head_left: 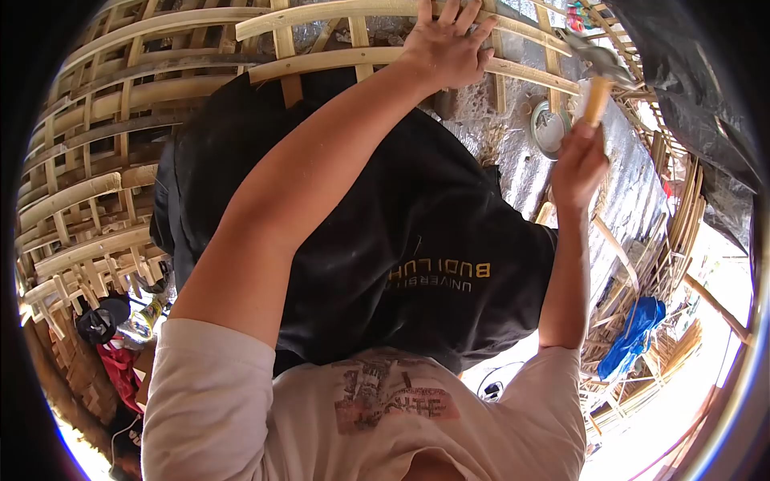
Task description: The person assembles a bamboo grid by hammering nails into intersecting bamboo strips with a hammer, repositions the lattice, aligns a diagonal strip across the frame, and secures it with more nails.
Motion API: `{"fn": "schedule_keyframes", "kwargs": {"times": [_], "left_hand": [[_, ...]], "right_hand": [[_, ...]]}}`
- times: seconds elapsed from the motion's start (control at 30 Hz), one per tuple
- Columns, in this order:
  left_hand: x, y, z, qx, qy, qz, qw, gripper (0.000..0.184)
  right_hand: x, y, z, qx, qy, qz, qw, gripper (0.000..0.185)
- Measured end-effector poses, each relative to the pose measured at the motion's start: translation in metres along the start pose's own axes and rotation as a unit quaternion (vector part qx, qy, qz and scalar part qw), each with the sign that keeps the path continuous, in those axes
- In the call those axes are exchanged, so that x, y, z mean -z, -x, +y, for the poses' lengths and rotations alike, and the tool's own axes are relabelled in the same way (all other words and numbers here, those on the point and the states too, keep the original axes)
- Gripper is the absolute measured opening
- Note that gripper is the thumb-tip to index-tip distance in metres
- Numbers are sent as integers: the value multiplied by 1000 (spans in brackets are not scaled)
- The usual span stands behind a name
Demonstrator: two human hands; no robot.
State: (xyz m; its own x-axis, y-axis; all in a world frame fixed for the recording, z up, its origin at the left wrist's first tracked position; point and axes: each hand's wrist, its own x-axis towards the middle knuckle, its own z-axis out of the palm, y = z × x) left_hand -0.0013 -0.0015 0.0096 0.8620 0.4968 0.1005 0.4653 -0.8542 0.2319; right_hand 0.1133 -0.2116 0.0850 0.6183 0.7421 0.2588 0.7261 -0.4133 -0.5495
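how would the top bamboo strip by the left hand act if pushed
The strip is long and thin, so probably light and springy rather than floppy. Its left end juts past the upright, so that tip may flex most.

Daylight glares lower right, fisheye bends edges, the hammer (601,72) blurs.

One metal-headed hammer (597,98) with a pale wooden handle, two bare hands (451,50) (579,167), one round green-rimmed object (550,131), one crumpled blue sheet (631,341)
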Motion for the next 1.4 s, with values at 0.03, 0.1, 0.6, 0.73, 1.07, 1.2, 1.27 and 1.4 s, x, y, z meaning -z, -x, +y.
{"fn": "schedule_keyframes", "kwargs": {"times": [0.03,0.1,0.6,0.73,1.07,1.2,1.27,1.4], "left_hand": [[-2,0,0,1,0,3,1000,65],[-2,-1,0,0,-4,7,1000,66],[0,1,-1,-9,-22,32,999,66],[-4,-1,1,-11,-12,35,999,66],[-5,-3,0,-3,-19,26,999,67],[-5,-1,2,-4,-3,42,999,66],[-2,0,1,-8,14,48,999,65],[-12,2,1,-4,-33,62,998,65]], "right_hand": [[3,-2,-3,12,-78,33,996,35],[-3,2,-1,20,-131,77,988,36],[-5,2,1,27,-137,62,988,30],[-17,9,24,88,138,-90,982,21],[4,-3,-10,-13,-47,9,999,30],[-19,7,18,53,135,-94,985,24],[-18,4,11,-20,159,-140,977,23],[-3,-6,-12,-63,84,-61,993,31]]}}
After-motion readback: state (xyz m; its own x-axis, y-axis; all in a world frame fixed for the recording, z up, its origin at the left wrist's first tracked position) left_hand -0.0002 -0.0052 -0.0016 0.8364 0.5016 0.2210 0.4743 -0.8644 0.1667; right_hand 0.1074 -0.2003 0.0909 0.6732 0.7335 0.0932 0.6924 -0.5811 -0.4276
